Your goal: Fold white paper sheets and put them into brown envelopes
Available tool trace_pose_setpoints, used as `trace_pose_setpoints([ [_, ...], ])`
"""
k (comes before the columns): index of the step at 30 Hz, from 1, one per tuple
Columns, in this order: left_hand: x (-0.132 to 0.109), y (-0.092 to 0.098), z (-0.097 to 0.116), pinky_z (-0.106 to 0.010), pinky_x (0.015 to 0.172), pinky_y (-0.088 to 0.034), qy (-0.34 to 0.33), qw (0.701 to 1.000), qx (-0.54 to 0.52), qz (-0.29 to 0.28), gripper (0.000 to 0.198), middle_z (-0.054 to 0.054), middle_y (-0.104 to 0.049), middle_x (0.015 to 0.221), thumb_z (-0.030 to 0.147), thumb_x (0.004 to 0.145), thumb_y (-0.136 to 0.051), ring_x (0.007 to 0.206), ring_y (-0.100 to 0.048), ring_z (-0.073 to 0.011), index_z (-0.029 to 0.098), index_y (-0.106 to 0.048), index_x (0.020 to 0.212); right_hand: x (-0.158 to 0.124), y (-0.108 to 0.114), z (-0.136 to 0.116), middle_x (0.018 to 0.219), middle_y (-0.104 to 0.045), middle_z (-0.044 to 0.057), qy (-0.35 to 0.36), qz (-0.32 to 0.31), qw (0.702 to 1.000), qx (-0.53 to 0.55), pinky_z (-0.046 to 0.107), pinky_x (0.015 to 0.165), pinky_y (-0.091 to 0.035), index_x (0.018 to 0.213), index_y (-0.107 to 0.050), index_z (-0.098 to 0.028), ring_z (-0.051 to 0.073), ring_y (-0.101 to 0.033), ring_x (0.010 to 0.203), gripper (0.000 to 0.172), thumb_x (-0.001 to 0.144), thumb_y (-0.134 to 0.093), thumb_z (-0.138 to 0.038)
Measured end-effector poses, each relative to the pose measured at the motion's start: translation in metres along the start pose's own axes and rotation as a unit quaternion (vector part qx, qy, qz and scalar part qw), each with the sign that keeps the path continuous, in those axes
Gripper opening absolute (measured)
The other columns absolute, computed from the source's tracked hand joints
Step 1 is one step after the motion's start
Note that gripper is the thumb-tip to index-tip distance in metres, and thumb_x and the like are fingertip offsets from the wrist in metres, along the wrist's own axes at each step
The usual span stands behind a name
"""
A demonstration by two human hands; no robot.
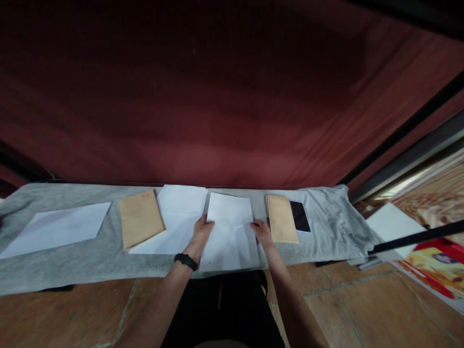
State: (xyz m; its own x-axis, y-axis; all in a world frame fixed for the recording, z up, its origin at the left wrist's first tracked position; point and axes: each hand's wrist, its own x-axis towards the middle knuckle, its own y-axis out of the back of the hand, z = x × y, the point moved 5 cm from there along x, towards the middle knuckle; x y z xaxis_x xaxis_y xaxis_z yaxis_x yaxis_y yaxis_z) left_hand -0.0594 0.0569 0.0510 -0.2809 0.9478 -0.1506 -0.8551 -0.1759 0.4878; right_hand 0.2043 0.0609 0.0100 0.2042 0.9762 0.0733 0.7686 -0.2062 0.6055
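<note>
A sheet of white paper [230, 237] with a faint crease across it lies in front of me, held at both sides. My left hand [203, 228] pinches its left edge, thumb on top, and a black band circles that wrist. At the opposite edge my right hand [261, 230] grips the sheet with fingers closed. Just left of it are more white paper [183, 203] and a brown envelope [140, 217] overlapping that paper. Close to my right hand lies another stack of brown envelopes [282, 220].
A grey cloth [326, 217] covers the long narrow table. A dark-screened phone [300, 216] touches the right envelopes. Another white sheet [61, 227] lies far left. A dark red panel [217, 121] rises behind the table. A red and yellow package [438, 266] is at right.
</note>
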Motion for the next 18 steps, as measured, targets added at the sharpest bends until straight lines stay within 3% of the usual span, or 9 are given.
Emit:
trace_pose_setpoints([
  [6,0.014,0.026,0.027,-0.031,0.06,-0.054,0.016,0.992,-0.128,-0.008,0.045,-0.002,-0.072,0.067,0.021,0.062,-0.081,0.063,-0.069,-0.0212,0.012,-0.07,0.105,0.013,0.027,-0.028,0.054,-0.054,-0.004,-0.063,-0.061,0.975,0.204,0.023,0.048,-0.038,0.067,-0.06,-0.02,0.011,-0.049,0.05,0.041,0.071,-0.063,-0.061],
  [9,0.025,0.043,0.05,-0.029,0.06,-0.051,0.02,0.972,-0.232,-0.037,0.041,-0.003,-0.073,0.07,0.027,0.056,-0.086,0.063,-0.068,-0.0193,0.013,-0.071,0.091,0.028,0.046,-0.049,0.051,-0.049,-0.007,-0.074,-0.074,0.955,0.276,0.02,0.042,-0.029,0.069,-0.06,-0.02,0.008,-0.041,0.045,0.046,0.061,-0.074,-0.063],
  [12,0.034,0.059,0.078,-0.026,0.059,-0.045,-0.011,0.964,-0.254,-0.072,0.038,-0.003,-0.073,0.07,0.032,0.049,-0.089,0.063,-0.065,-0.0167,0.015,-0.07,0.076,0.042,0.065,-0.071,0.049,-0.045,-0.009,-0.072,-0.08,0.938,0.33,0.02,0.039,-0.022,0.068,-0.059,-0.02,0.006,-0.035,0.041,0.051,0.052,-0.082,-0.063],
  [15,0.04,0.074,0.1,-0.024,0.056,-0.038,-0.035,0.964,-0.256,-0.066,0.041,0.0,-0.07,0.066,0.038,0.044,-0.091,0.06,-0.058,-0.013,0.017,-0.068,0.071,0.049,0.083,-0.091,0.056,-0.053,-0.007,-0.057,-0.069,0.924,0.372,0.019,0.042,-0.034,0.072,-0.06,-0.021,0.008,-0.047,0.046,0.054,0.051,-0.085,-0.064],
  [18,0.039,0.081,0.108,-0.023,0.058,-0.04,-0.062,0.953,-0.293,-0.054,0.046,0.001,-0.068,0.068,0.041,0.044,-0.092,0.062,-0.057,-0.0113,0.018,-0.067,0.074,0.047,0.093,-0.103,0.071,-0.063,-0.004,-0.022,-0.05,0.907,0.417,0.024,0.064,-0.052,0.078,-0.063,-0.021,0.013,-0.062,0.066,0.053,0.053,-0.087,-0.061],
])
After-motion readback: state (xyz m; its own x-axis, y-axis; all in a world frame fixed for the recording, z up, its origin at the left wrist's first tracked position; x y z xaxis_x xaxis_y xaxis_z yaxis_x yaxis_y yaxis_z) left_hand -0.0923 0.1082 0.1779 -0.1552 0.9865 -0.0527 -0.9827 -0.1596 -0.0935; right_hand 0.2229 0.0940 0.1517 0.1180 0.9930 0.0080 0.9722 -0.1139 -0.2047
